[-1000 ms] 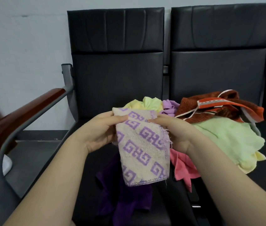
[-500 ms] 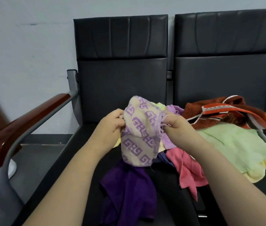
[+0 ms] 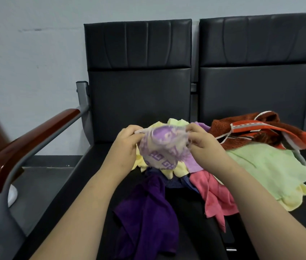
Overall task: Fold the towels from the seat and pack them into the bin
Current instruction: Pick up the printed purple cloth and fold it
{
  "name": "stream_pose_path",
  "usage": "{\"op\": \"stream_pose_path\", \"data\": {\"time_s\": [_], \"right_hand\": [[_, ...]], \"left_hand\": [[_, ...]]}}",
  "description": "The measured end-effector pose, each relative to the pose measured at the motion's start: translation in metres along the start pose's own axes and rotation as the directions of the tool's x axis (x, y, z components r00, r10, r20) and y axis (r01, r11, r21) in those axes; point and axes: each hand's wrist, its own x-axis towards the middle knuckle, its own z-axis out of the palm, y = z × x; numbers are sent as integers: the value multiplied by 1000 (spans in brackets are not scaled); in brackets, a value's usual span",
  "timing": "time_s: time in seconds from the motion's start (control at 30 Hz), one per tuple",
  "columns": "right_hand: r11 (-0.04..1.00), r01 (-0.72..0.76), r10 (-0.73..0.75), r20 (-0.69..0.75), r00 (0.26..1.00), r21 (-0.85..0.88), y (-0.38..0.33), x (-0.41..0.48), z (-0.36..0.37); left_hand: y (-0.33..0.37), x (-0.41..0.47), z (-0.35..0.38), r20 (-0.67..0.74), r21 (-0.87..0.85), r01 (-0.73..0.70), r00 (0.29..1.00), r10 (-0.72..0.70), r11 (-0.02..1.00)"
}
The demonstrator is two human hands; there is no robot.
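My left hand (image 3: 127, 141) pinches one top corner of the cream towel with the purple key pattern (image 3: 159, 149) and my right hand (image 3: 203, 145) pinches the other. I judge this keeps it clear of the heap on the seat (image 3: 97, 154) for folding. It is blurred and bunched, so I cannot count its layers. The pink towel (image 3: 216, 194) and pale green towel (image 3: 266, 166) lie unfolded. No bin shows.
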Motion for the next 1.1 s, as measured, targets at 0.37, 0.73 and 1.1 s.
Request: {"op": "stream_pose_path", "data": {"time_s": [0.37,0.73,1.1], "right_hand": [[851,-235,269,-6,963,469,-15,-5,3],[438,-304,368,140,919,846,-20,-1,7],[179,-455,799,141,585,873,-8,6,23]], "left_hand": [[36,1,-16,41,-579,354,912,-408,734],[45,6,-5,443,-751,627,711,-547,208],[55,-2,12,691,-564,825,494,-528,35]]}}
